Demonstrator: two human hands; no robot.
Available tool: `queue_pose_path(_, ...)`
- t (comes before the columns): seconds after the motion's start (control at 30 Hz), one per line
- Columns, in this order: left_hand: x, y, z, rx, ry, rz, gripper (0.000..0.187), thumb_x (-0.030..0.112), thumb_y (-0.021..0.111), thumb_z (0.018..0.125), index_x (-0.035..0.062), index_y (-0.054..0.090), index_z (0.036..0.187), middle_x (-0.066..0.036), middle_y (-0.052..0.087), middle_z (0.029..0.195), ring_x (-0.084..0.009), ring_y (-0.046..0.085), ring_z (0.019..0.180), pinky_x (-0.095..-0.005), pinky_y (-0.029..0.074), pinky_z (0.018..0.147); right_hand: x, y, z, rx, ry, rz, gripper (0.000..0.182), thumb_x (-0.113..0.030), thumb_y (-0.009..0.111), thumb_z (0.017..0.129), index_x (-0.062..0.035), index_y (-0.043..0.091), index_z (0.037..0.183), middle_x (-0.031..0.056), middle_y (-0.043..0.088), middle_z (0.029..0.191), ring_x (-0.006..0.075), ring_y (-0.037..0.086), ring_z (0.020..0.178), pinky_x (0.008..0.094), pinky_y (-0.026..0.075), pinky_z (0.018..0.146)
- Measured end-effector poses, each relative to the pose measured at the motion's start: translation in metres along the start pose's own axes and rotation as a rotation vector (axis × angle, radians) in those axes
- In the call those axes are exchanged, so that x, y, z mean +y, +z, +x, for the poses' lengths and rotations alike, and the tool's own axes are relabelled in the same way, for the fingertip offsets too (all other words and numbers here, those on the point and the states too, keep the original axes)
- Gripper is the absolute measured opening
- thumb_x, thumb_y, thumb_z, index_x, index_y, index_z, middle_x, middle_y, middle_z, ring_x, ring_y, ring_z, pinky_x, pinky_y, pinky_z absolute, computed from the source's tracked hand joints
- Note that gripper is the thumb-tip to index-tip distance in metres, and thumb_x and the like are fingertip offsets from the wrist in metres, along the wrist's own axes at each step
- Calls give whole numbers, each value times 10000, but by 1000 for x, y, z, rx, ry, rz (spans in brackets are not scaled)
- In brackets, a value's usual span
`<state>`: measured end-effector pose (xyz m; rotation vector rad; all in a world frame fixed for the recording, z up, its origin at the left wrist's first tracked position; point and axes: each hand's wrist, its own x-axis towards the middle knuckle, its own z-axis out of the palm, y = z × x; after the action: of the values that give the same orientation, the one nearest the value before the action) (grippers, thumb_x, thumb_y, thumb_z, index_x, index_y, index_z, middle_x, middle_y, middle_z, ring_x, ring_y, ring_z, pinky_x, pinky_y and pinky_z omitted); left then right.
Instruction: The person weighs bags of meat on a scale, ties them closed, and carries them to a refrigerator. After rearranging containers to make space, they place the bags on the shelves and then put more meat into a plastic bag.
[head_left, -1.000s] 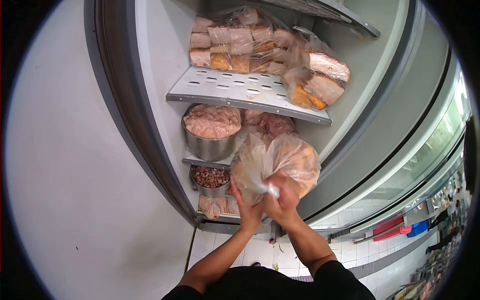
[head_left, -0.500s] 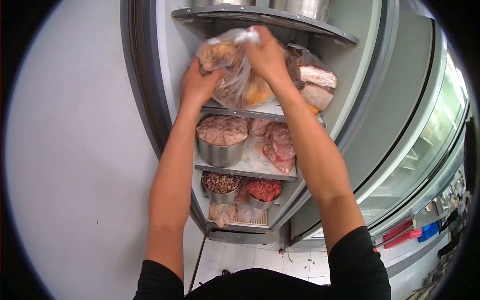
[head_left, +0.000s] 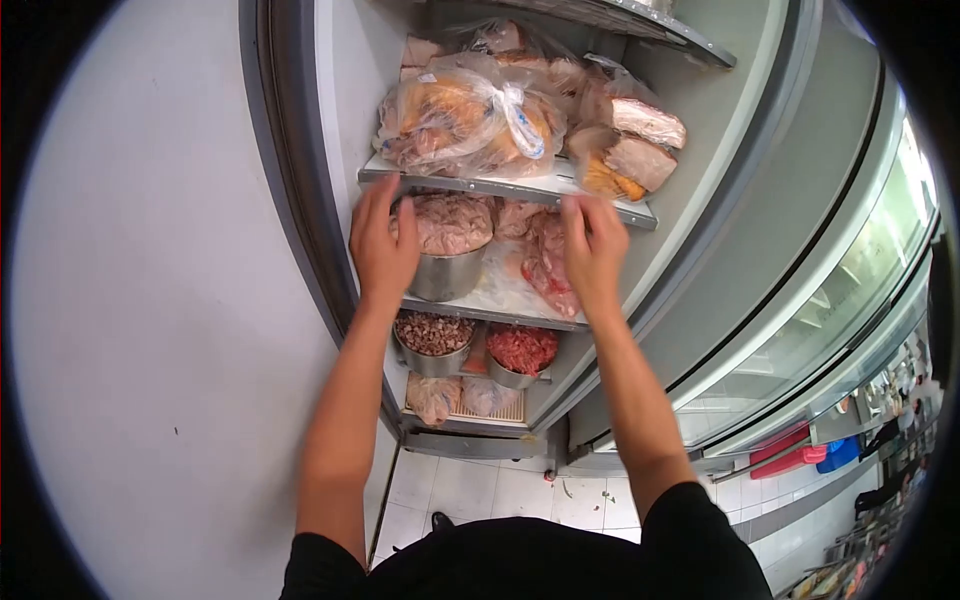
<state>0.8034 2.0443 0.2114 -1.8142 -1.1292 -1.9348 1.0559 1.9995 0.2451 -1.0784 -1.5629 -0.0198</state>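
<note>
A knotted clear plastic bag [head_left: 450,115] with yellowish meat inside lies on the upper refrigerator shelf [head_left: 480,187]. Below it, my left hand [head_left: 385,245] is open and empty, thumb apart from the fingers, close to the shelf's front edge and the left wall. It overlaps the side of a steel pot [head_left: 450,277] heaped with pale ground meat [head_left: 452,224]. My right hand [head_left: 597,245], also empty with loosely bent fingers apart, is near the right part of that same edge. Behind it, bagged pink meat [head_left: 546,265] is partly hidden on the middle shelf.
Slabs of layered meat [head_left: 645,140] stand at the upper shelf's right. Lower down are a pot of brown diced meat [head_left: 435,335], a pot of red meat [head_left: 522,350] and bagged items [head_left: 434,398]. The white door [head_left: 170,300] spans the left; a glass-fronted case [head_left: 800,330] stands right.
Both hands have let go of the knotted bag and come down toward the shelf edge. The bag now rests on the upper shelf. The camera view has shifted slightly.
</note>
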Motion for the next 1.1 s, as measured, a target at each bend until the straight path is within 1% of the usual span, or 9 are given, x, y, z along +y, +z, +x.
queue_pose_path(0.2,-2,-42,-211,-300,-525,-114,183,79,588,890,23,658,1049,-151,655,873,-283,656,764,-345,500,667,134,36,-92,12,-7,-668,378,-245,675,814,-22,603,1110,283,491,1285,430,484,1196,445,406,1011)
queue_pose_path(0.27,-17,-70,-307,-417,-712,-8,177,111,611,871,24,673,1013,-157,670,860,-285,661,755,-350,512,676,156,38,-83,-312,99,-868,684,-370,683,784,-18,467,1330,303,385,1395,469,394,1266,507,369,1036)
queue_pose_path(0.4,-17,-157,-443,-507,-1071,166,200,152,593,875,45,685,1016,-155,694,842,-243,678,763,-346,527,699,142,34,-16,-207,117,-641,770,-480,668,773,-12,457,1346,323,361,1404,458,410,1264,478,366,1044)
queue_pose_path(0.5,-19,-228,-532,-562,-1291,312,239,205,598,874,58,672,1047,-143,694,842,-234,676,729,-339,527,675,172,51,-12,-715,597,-716,813,-457,698,734,-66,411,1387,285,476,1306,462,480,1188,489,406,1013)
queue_pose_path(0.57,-9,-262,-567,-455,-1603,194,255,219,598,872,66,652,1069,-87,663,782,-198,645,640,-320,509,557,172,66,-31,-299,187,-979,768,-436,679,757,-80,414,1383,262,526,1264,440,531,1142,481,445,967)
queue_pose_path(0.73,36,-320,-632,-342,-2228,153,291,280,547,886,129,572,1134,-70,588,937,-221,609,694,-397,490,578,196,54,-13,-312,374,-846,445,-366,643,774,-18,674,1049,274,639,1083,401,621,1035,452,489,907)
queue_pose_path(0.83,71,-330,-640,-376,-2325,247,301,254,543,869,92,570,1121,-56,558,842,-215,586,633,-389,476,521,207,45,-6,-186,392,-706,481,-371,646,773,-13,653,1095,254,641,1075,390,625,1021,458,497,895)
queue_pose_path(0.9,87,-333,-645,-321,-2347,252,302,250,546,867,98,568,1127,-54,559,845,-214,583,631,-385,476,521,174,40,-7,-264,365,-674,584,-331,607,784,-232,480,1345,240,556,1230,424,556,1110,483,464,927)
queue_pose_path(1.1,100,-326,-659,-214,-2320,251,328,251,535,868,101,563,1159,-55,572,874,-221,581,626,-364,463,517,161,43,-20,-446,409,-829,666,-396,635,777,-200,445,1384,243,437,1383,433,492,1202,476,416,1000)
